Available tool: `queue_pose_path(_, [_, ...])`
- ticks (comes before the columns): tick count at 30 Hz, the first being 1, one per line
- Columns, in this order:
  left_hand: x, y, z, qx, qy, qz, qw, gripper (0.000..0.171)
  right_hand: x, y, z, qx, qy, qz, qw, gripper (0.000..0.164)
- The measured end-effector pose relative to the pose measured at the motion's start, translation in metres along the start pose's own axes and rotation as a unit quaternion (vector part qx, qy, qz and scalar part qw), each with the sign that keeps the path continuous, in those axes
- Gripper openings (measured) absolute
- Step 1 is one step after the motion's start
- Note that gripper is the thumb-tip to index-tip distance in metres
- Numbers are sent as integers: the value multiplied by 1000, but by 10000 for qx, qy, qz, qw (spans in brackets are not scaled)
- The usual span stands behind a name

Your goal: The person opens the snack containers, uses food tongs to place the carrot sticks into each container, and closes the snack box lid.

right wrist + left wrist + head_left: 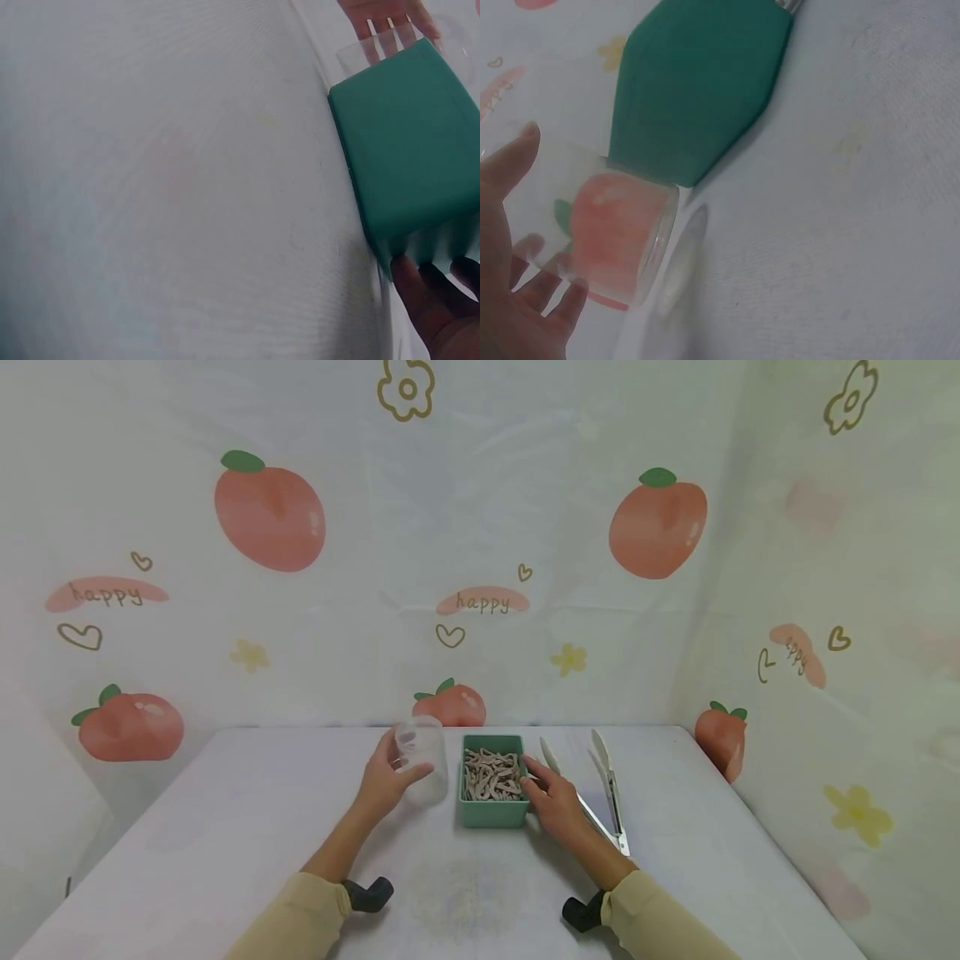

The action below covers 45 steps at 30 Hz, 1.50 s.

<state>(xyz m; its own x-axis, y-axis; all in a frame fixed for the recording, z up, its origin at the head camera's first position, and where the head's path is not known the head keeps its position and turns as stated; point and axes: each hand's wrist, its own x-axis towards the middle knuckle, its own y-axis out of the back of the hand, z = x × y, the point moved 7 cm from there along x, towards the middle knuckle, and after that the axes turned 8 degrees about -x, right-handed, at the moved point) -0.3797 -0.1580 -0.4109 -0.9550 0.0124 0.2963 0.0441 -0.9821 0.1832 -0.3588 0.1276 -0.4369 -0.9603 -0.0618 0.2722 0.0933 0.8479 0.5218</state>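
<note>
My left hand (385,778) grips a clear plastic jar (429,768), thumb on the near side and fingers round its far left side. In the left wrist view the jar (622,232) is see-through, with its round base close over the white table. Just right of it stands a green rectangular box (495,814), filled with small greyish-beige twisted pieces (491,775). My right hand (558,802) rests its fingertips against the box's right side. From the right wrist, those fingers (420,300) show touching the box's wall (412,142).
Metal tongs (617,810) with pale tips lie spread on the table (300,810), right of the box and partly behind my right forearm. A white cloth backdrop (360,527) printed with peaches rises behind the table and along its right side.
</note>
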Motion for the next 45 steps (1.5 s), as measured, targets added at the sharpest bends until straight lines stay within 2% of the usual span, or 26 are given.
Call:
queue_pose_path(23, [-9, -17, -9, 106, 227, -293, 9993, 85, -1, -1, -2, -94, 2, 26, 10000, 44])
queue_pose_path(31, [-7, -18, -9, 162, 207, -349, 9990, 84, 0, 1, -2, -277, -9, -3, 9996, 45])
queue_pose_path(39, [-7, -17, -6, 331, 251, -391, 9984, 84, -1, 6, -11, -531, 26, -294, 9982, 46])
queue_pose_path(45, [-5, -16, -8, 346, 293, -402, 9982, 85, 2, 13, -21, -726, 170, -123, 9971, 46])
